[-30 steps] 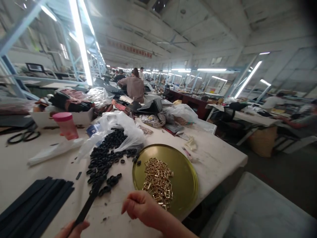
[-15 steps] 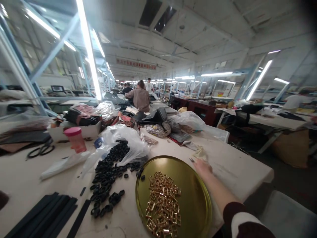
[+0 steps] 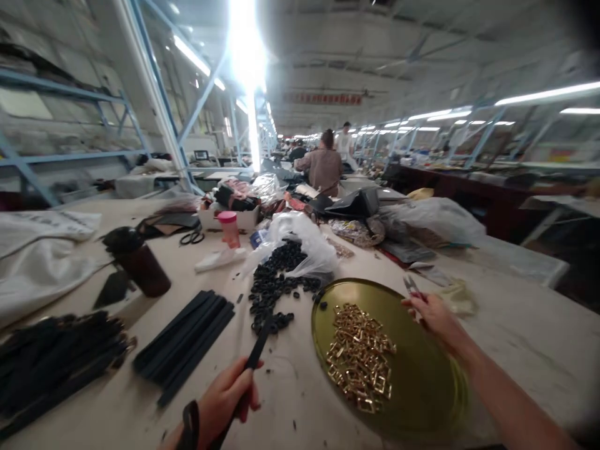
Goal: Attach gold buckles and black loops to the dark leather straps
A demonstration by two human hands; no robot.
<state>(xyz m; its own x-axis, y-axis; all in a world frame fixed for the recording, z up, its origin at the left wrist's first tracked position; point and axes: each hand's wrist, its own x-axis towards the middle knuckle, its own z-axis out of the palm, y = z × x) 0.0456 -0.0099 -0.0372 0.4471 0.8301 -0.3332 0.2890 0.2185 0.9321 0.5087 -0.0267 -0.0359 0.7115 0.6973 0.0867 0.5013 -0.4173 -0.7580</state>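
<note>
My left hand (image 3: 233,392) is closed around a black strap (image 3: 260,342), which points up and away over the table. My right hand (image 3: 434,317) grips small metal snips (image 3: 412,287), their two tips apart, above the right rim of a round gold tray (image 3: 422,400). A heap of gold buckles (image 3: 360,356) lies in the tray. Black loops (image 3: 276,275) spill from a clear plastic bag (image 3: 312,240) beyond my left hand. A row of black straps (image 3: 187,344) lies flat to the left of that hand.
More black straps (image 3: 56,356) are bundled at the far left. A dark bottle (image 3: 140,265), a pink-lidded cup (image 3: 229,230) and black-handled scissors (image 3: 192,237) stand or lie behind. Plastic bags and materials (image 3: 356,215) crowd the table's back. A person (image 3: 323,165) is farther off.
The view has swung left. My left hand has come into view holding a black strap. My right hand has lifted the snips from near the yellowish cloth to the tray's rim.
</note>
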